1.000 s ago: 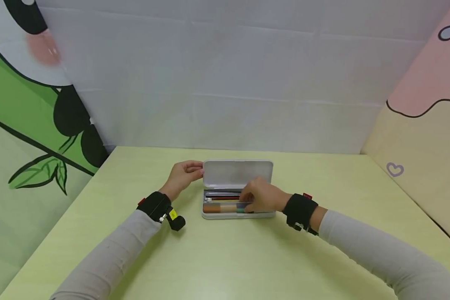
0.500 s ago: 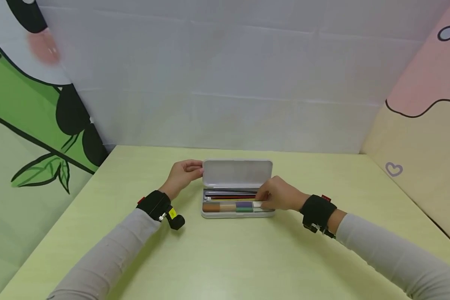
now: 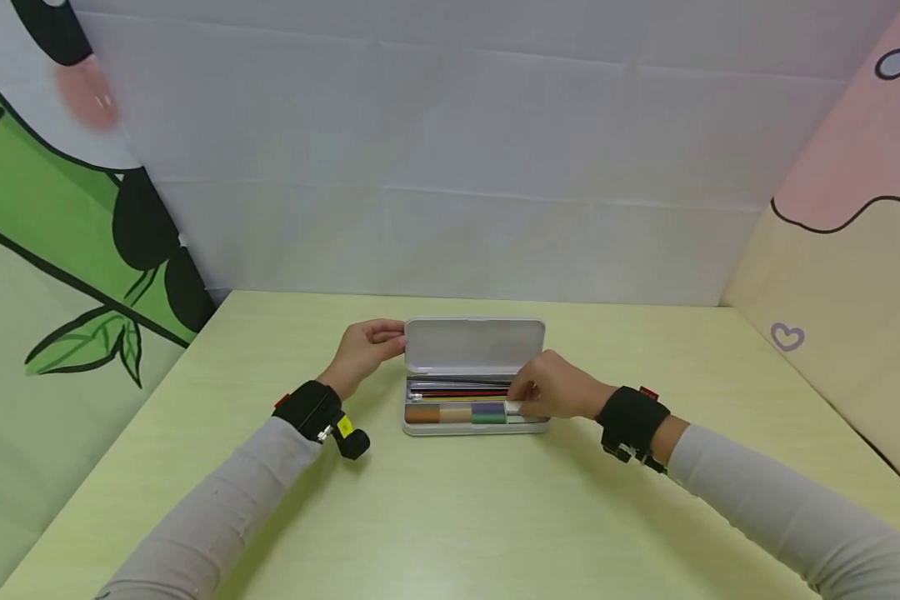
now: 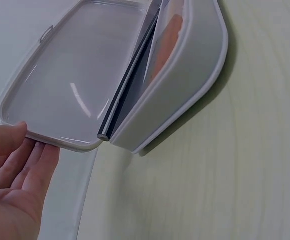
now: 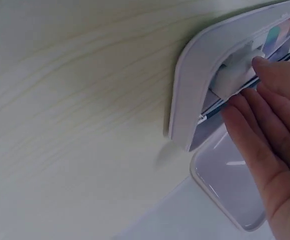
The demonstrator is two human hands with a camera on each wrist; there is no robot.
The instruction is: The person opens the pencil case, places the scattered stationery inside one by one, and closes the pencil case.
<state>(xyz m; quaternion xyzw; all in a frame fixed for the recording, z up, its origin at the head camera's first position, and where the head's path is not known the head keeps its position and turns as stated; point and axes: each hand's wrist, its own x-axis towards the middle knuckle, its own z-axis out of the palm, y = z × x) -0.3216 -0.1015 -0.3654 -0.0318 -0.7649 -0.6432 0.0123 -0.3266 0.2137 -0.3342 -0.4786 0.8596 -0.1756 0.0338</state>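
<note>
A white pencil case (image 3: pixel 450 432) lies with its lid (image 3: pixel 474 346) raised. My left hand (image 3: pixel 363 350) pinches the lid's left edge, thumb on the inner side and fingers behind, as the left wrist view shows. Over the right end of the case, my right hand (image 3: pixel 558 387) pinches a white eraser (image 5: pixel 230 80) between thumb and fingers in the front compartment. Orange (image 3: pixel 423 415), beige (image 3: pixel 455 415), purple (image 3: pixel 487 408) and green blocks sit in a row to its left. Pencils (image 3: pixel 450 394) lie in the rear compartment, their right ends hidden by my hand.
The case stands on a pale yellow-green table (image 3: pixel 450 517), toward its far edge. A white cloth backdrop (image 3: pixel 450 167) rises behind, with printed panels on both sides. Each wrist wears a black strap (image 3: pixel 633 421) with a small camera.
My right hand has moved right along the case from beside the green and purple blocks to the white eraser, uncovering those blocks. My left hand has stayed at the lid.
</note>
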